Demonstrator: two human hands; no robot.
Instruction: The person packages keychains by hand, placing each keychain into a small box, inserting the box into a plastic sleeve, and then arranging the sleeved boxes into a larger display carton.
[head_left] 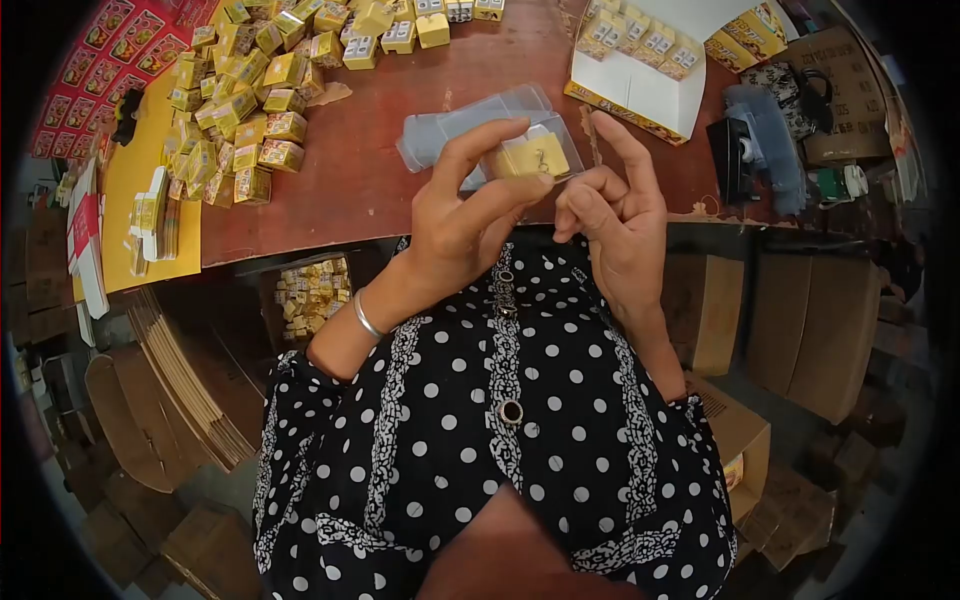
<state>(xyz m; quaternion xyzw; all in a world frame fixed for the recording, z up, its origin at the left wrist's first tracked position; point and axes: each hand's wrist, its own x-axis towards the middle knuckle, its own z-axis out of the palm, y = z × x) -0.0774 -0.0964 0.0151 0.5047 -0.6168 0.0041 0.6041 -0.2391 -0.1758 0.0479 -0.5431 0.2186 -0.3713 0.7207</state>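
Above the front edge of the red table (pixel 330 215), my left hand (pixel 460 210) holds a clear plastic packet (pixel 535 155) with a yellow piece inside, between thumb and fingers. Close to the packet's right side is my right hand (pixel 620 210), its index finger raised and bent, its thumb near the other curled fingers. I cannot make out anything held in it. Behind the packet, flat translucent plastic bags (pixel 430 135) lie on the table.
Many small yellow boxes (pixel 235 105) are heaped at the back left. An open white display carton (pixel 640 90) holding small boxes stands at the back right. Dark items and blue plastic (pixel 765 150) lie at the right. Below the table is a carton of small yellow pieces (pixel 313 295).
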